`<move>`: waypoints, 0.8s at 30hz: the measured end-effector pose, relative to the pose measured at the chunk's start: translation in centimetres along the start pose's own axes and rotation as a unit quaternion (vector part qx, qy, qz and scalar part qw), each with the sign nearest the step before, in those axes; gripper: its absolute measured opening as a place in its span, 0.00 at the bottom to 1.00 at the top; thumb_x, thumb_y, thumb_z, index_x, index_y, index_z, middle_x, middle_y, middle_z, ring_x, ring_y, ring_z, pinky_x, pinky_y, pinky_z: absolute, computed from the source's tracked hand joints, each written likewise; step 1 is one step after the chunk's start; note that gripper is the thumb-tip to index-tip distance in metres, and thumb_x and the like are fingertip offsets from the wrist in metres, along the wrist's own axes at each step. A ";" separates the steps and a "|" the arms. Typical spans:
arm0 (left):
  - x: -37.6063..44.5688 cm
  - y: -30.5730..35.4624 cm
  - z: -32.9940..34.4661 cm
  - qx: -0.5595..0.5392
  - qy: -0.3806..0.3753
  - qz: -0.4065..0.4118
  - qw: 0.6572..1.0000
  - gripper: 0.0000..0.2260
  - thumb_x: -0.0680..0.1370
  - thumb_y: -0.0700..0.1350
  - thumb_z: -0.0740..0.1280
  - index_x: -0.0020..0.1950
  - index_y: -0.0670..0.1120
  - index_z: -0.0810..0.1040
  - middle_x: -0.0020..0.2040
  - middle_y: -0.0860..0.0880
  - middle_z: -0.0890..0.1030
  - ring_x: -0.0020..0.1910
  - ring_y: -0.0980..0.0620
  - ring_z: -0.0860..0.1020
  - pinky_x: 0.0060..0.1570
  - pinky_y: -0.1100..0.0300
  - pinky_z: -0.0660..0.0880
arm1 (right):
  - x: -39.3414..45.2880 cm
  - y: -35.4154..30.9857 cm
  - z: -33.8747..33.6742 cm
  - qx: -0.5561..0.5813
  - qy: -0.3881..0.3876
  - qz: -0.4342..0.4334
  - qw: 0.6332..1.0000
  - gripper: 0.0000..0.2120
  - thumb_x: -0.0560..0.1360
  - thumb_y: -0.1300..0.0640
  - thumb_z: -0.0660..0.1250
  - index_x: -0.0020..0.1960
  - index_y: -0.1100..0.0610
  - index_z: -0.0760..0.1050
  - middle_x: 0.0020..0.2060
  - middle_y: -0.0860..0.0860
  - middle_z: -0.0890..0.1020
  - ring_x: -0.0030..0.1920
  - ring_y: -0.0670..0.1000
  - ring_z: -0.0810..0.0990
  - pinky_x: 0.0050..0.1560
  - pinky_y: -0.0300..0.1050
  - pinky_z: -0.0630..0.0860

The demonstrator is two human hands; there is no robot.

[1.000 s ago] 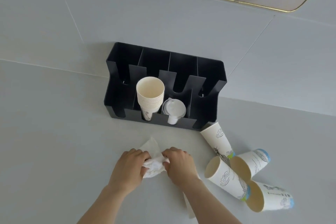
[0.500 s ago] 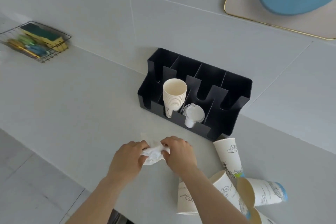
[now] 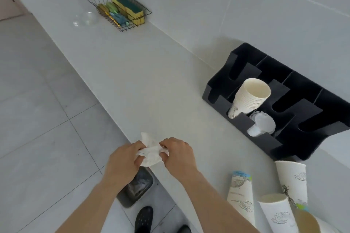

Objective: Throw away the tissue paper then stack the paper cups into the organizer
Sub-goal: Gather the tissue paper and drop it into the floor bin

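Note:
A crumpled white tissue paper (image 3: 150, 154) is bunched between my left hand (image 3: 124, 161) and my right hand (image 3: 179, 155), both gripping it over the counter's front edge. The black organizer (image 3: 295, 119) stands against the wall at the right; one slot holds a stack of paper cups (image 3: 250, 98), the slot beside it white lids (image 3: 262, 125). Several loose printed paper cups lie on the counter at the lower right, among them one on its side (image 3: 241, 195), one near the organizer (image 3: 291, 179) and one in front (image 3: 276, 215).
A wire basket (image 3: 121, 10) with sponges sits far back on the counter, a clear plastic lid (image 3: 87, 19) beside it. Below the counter edge, on the tiled floor, stands a dark bin (image 3: 137, 187) under my hands. A black shoe (image 3: 144, 219) shows below.
My view has swung left and down, so the floor, the bin and the basket come into sight. Both hands still hold the tissue, now scrunched tighter at the counter edge.

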State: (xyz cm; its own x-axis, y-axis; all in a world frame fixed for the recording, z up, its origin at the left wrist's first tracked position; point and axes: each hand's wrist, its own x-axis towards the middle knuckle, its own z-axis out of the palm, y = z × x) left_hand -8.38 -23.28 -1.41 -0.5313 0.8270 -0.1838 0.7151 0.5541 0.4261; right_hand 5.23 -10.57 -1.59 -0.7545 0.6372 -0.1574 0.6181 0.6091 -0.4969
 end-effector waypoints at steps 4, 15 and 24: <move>-2.0 -6.2 -0.2 -0.030 0.004 -0.063 0.998 0.07 0.79 0.44 0.70 0.54 0.54 0.77 0.41 0.55 0.77 0.39 0.54 0.75 0.38 0.61 0.68 | 1.5 -4.5 4.6 -0.008 -0.047 -0.030 0.998 0.13 0.79 0.56 0.67 0.62 0.51 0.79 0.57 0.48 0.83 0.55 0.55 0.82 0.57 0.49 0.77; -5.1 -19.1 6.9 -0.076 -0.069 -0.198 0.975 0.06 0.79 0.47 0.69 0.51 0.57 0.74 0.39 0.57 0.77 0.33 0.60 0.73 0.31 0.69 0.63 | 2.2 -7.4 18.9 -0.008 -0.174 -0.017 0.985 0.12 0.78 0.52 0.70 0.61 0.47 0.77 0.54 0.44 0.82 0.51 0.48 0.81 0.50 0.40 0.74; -3.5 -24.4 20.0 -0.108 -0.130 -0.217 0.961 0.06 0.79 0.47 0.69 0.53 0.57 0.76 0.42 0.59 0.79 0.37 0.56 0.74 0.37 0.63 0.67 | 2.8 -0.9 30.5 0.001 -0.226 0.108 0.968 0.11 0.77 0.52 0.72 0.58 0.48 0.76 0.53 0.44 0.82 0.50 0.50 0.81 0.53 0.46 0.78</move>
State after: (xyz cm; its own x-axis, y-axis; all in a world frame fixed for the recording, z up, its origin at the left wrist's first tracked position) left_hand -14.83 -37.82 -28.88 -0.6069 0.5340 -0.5887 0.3256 0.8427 0.4288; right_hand -4.22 -23.74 -27.57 -0.6279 0.4779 -0.6143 0.7719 0.4836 -0.4127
